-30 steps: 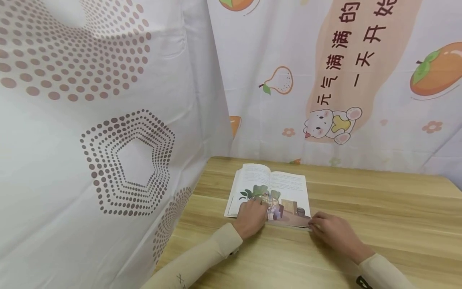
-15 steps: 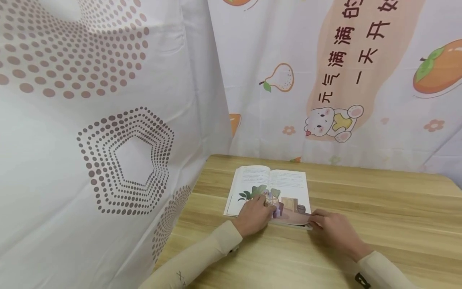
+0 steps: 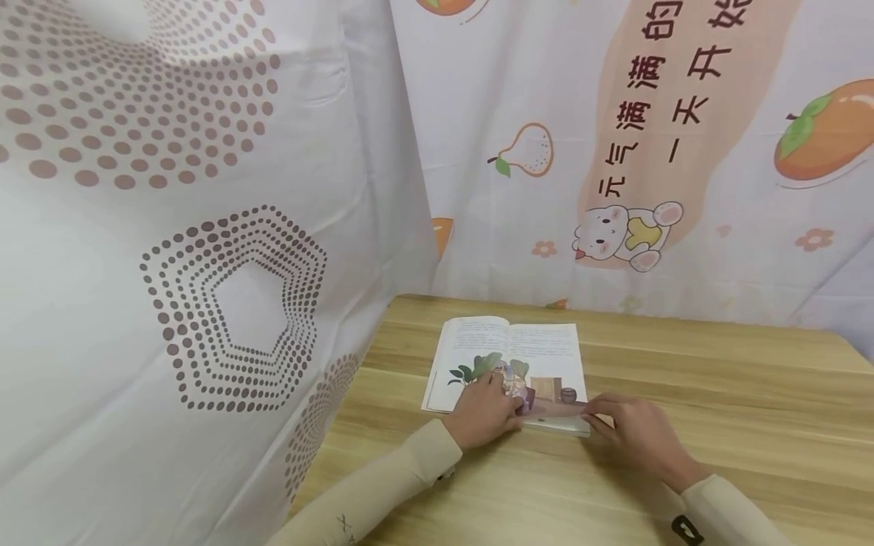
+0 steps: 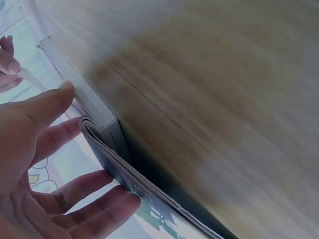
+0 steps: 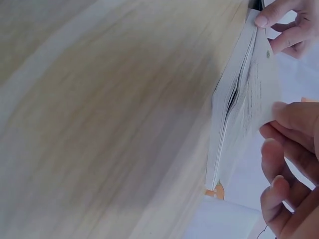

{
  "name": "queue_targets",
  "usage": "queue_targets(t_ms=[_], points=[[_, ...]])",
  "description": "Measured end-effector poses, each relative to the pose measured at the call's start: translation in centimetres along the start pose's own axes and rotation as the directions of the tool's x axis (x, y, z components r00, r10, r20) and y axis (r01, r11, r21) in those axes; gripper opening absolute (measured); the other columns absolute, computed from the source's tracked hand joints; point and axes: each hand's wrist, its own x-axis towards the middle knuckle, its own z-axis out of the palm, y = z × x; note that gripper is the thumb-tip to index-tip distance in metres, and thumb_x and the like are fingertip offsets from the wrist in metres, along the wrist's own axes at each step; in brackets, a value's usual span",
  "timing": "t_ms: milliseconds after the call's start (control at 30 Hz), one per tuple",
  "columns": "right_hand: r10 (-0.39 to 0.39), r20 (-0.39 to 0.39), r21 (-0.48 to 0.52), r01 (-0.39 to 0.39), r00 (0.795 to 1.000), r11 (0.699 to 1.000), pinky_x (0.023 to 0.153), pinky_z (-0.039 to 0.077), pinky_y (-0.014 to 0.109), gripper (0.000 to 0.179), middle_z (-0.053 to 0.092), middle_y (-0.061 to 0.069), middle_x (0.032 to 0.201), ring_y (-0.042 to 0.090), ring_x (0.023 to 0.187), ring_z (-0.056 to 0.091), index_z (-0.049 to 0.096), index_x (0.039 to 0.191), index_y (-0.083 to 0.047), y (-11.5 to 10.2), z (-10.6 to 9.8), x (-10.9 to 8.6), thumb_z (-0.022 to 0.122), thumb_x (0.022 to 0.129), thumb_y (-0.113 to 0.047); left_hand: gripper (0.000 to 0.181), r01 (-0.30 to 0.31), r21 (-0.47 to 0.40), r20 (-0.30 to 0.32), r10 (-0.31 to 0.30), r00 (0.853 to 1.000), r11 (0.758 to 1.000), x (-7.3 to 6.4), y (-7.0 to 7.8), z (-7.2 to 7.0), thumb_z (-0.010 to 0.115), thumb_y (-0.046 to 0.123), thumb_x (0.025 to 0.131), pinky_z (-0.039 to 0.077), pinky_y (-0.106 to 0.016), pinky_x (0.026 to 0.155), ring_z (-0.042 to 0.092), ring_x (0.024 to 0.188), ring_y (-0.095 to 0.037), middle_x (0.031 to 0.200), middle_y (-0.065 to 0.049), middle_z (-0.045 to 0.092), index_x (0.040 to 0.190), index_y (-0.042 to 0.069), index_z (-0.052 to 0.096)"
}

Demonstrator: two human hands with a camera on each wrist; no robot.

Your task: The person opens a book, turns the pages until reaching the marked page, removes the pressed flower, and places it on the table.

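An illustrated book [image 3: 544,345] lies spread on the wooden table, with text above and a plant-and-room picture below. My left hand [image 3: 481,413] rests over the lower middle of it. In the left wrist view, that hand's fingers [image 4: 87,186] spread across the pages near the fold, and the thumb lies along the book's lower edge. At the lower right corner, my right hand [image 3: 638,436] pinches a page between thumb and finger. The right wrist view shows this page [image 5: 259,94] raised and bent away from the stack beneath; the other fingers are loosely curled.
The wooden table [image 3: 717,379] extends right of the book and in front of it. A white dotted curtain [image 3: 355,250] hangs along the left side. Behind the table hangs another curtain [image 3: 478,280] with fruit prints and lettering.
The page's lower right corner has lifted in my right hand, baring part of the sheet under it. My left hand has shifted slightly right across the book.
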Motion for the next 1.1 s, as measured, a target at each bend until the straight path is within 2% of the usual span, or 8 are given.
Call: queue_targets(t_ms=[133, 433, 533, 667, 733, 867, 1000, 1100], points=[[-0.007, -0.042, 0.009, 0.007, 0.999, 1.000, 0.050, 0.045, 0.023, 0.016, 0.076, -0.005, 0.091, -0.004, 0.059, 0.054, 0.079, 0.086, -0.020, 0.0, 0.0, 0.4, 0.088, 0.075, -0.013, 0.034, 0.005, 0.001, -0.004, -0.005, 1.000, 1.000, 0.1, -0.1, 0.0, 0.059, 0.059, 0.099, 0.055, -0.029, 0.058, 0.059, 0.086, -0.017, 0.095, -0.007, 0.067, 0.108, 0.035, 0.080], [0.089, -0.093, 0.043, -0.086, 0.992, 0.995, 0.046, 0.039, 0.020, 0.034, 0.074, 0.004, 0.100, -0.007, 0.056, 0.043, 0.078, 0.104, -0.009, -0.4, -0.4, 0.7, 0.091, 0.073, -0.010, 0.026, 0.024, -0.085, -0.067, -0.030, 0.997, 0.996, 0.2, -0.8, -0.2, 0.061, 0.032, 0.101, 0.048, -0.026, 0.050, 0.059, 0.071, -0.013, 0.079, 0.000, 0.066, 0.084, 0.017, 0.075], [0.094, -0.046, 0.032, -0.093, 0.995, 0.995, 0.048, 0.040, 0.020, 0.031, 0.074, 0.005, 0.102, -0.006, 0.057, 0.043, 0.078, 0.102, -0.008, -0.4, -0.2, 0.5, 0.091, 0.074, -0.011, 0.026, 0.020, -0.120, -0.079, -0.030, 0.996, 0.993, 0.1, -1.1, -0.2, 0.062, 0.025, 0.100, 0.049, -0.025, 0.053, 0.058, 0.069, -0.011, 0.078, 0.000, 0.066, 0.081, 0.013, 0.074], [0.101, 0.064, -0.004, -0.101, 0.993, 0.995, 0.057, 0.050, 0.027, 0.028, 0.073, 0.004, 0.107, 0.004, 0.067, 0.059, 0.078, 0.101, -0.010, -0.6, 0.1, 0.0, 0.091, 0.076, -0.016, 0.026, 0.025, -0.143, -0.093, -0.038, 0.995, 0.989, -0.1, -1.2, -0.3, 0.066, 0.022, 0.098, 0.050, -0.024, 0.060, 0.056, 0.068, -0.010, 0.078, 0.000, 0.064, 0.076, 0.011, 0.072], [0.109, 0.119, -0.013, -0.108, 0.987, 0.994, 0.063, 0.055, 0.034, 0.028, 0.072, 0.005, 0.109, 0.013, 0.078, 0.067, 0.078, 0.102, -0.011, -0.7, 0.3, -0.2, 0.090, 0.078, -0.017, 0.024, 0.040, -0.143, -0.099, -0.055, 0.994, 0.989, -0.3, -1.1, -0.2, 0.067, 0.023, 0.097, 0.048, -0.025, 0.057, 0.053, 0.066, -0.010, 0.076, 0.001, 0.062, 0.077, 0.011, 0.071], [0.114, 0.196, -0.020, -0.112, 0.974, 0.993, 0.068, 0.058, 0.040, 0.025, 0.073, 0.008, 0.112, 0.024, 0.089, 0.073, 0.078, 0.102, -0.014, -0.8, 0.7, -0.4, 0.088, 0.079, -0.016, 0.018, 0.077, -0.102, -0.128, -0.090, 0.988, 0.992, -0.7, -0.7, -0.2, 0.072, 0.028, 0.096, 0.041, -0.027, 0.045, 0.051, 0.056, -0.011, 0.071, 0.001, 0.060, 0.086, 0.013, 0.067], [0.114, 0.235, -0.023, -0.112, 0.965, 0.993, 0.070, 0.059, 0.040, 0.020, 0.074, 0.006, 0.111, 0.024, 0.090, 0.073, 0.079, 0.098, -0.015, -0.8, 0.8, -0.6, 0.088, 0.080, -0.013, 0.019, 0.097, -0.027, -0.190, -0.100, 0.977, 0.995, -0.8, -0.4, 0.1, 0.075, 0.028, 0.094, 0.034, -0.027, 0.040, 0.049, 0.049, -0.010, 0.066, 0.003, 0.060, 0.091, 0.014, 0.063], [0.112, 0.256, -0.024, -0.109, 0.960, 0.994, 0.074, 0.059, 0.040, 0.016, 0.073, 0.004, 0.108, 0.024, 0.093, 0.073, 0.079, 0.096, -0.015, -0.8, 0.8, -0.6, 0.086, 0.082, -0.011, 0.016, 0.096, 0.011, -0.240, -0.090, 0.966, 0.995, -0.8, -0.4, 0.4, 0.075, 0.020, 0.092, 0.028, -0.025, 0.037, 0.039, 0.046, -0.007, 0.060, 0.005, 0.055, 0.085, 0.015, 0.062]])
